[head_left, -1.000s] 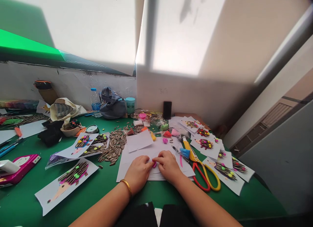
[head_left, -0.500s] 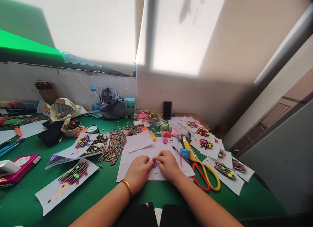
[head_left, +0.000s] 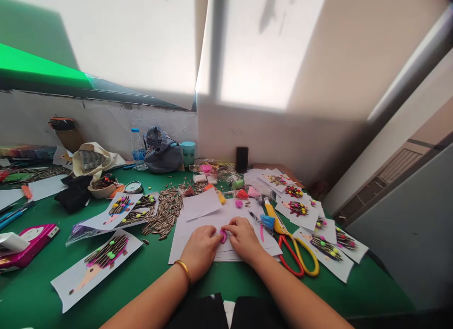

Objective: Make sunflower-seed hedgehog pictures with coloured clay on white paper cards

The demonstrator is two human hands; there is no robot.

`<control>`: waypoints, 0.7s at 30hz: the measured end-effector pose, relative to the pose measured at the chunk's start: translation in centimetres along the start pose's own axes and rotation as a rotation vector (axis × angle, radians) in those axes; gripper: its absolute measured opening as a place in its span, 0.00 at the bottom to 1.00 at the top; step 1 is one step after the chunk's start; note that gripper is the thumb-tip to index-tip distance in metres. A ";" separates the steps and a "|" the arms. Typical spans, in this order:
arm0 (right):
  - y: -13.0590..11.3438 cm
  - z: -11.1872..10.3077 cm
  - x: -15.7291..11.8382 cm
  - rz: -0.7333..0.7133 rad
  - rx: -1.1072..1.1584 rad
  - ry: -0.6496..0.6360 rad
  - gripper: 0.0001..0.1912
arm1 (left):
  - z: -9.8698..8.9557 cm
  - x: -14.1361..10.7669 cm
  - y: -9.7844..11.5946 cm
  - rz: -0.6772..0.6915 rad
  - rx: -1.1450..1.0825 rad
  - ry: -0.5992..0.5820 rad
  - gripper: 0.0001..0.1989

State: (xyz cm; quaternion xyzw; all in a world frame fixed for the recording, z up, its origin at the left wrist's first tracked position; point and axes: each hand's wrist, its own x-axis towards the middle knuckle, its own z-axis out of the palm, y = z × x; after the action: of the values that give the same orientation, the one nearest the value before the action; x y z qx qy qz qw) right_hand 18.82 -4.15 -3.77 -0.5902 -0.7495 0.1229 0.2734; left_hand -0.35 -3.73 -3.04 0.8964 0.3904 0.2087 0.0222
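A small magenta piece of modelling clay (head_left: 223,236) lies on the stacked white paper (head_left: 182,246) in front of me. From its left side my left hand (head_left: 201,248) touches it with curled fingers and thumb. My right hand (head_left: 244,239) bends in from the right, its index fingertip at the clay's upper edge. Both hands are closed around the piece, whose sides are partly hidden by fingers. Beyond them rest a round magenta clay ball (head_left: 239,203) and a smaller loose sheet (head_left: 201,205). A thin pink clay strip (head_left: 262,233) lies right of my right hand.
Scissors (head_left: 297,253) with red and yellow handles lie at the right. Sunflower seeds (head_left: 164,211) are heaped left of the paper. Hedgehog cards (head_left: 325,248) lie on both sides. Bagged clay (head_left: 242,194), a phone (head_left: 242,159) and a bottle (head_left: 138,149) stand or lie farther back.
The fingers have shifted very slightly at the magenta clay, and a little more of it shows between them. Everything else stays in place.
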 end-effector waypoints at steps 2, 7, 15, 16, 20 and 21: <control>-0.1 0.0 0.0 -0.004 -0.021 -0.004 0.25 | 0.1 0.0 0.0 0.001 -0.013 0.013 0.13; -0.1 0.0 0.0 -0.003 -0.013 0.015 0.26 | 0.0 0.0 0.0 0.000 0.029 -0.004 0.13; 0.3 0.1 0.0 -0.015 -0.013 0.022 0.23 | -0.2 0.0 0.0 -0.012 0.035 -0.049 0.14; 0.4 0.2 0.0 -0.013 -0.011 0.026 0.23 | -0.2 0.0 0.0 -0.013 0.035 -0.052 0.14; 0.7 0.2 0.0 -0.025 0.040 0.076 0.24 | -0.3 0.0 0.1 -0.008 0.032 -0.047 0.14; 0.7 0.1 0.0 -0.031 0.052 0.086 0.25 | -0.3 0.0 0.1 -0.007 0.029 -0.043 0.14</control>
State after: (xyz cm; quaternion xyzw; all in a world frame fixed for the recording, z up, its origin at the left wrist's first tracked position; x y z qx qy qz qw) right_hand 19.32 -3.93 -4.24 -0.5760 -0.7426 0.1129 0.3225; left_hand -0.40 -3.77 -2.73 0.8996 0.3959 0.1836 0.0182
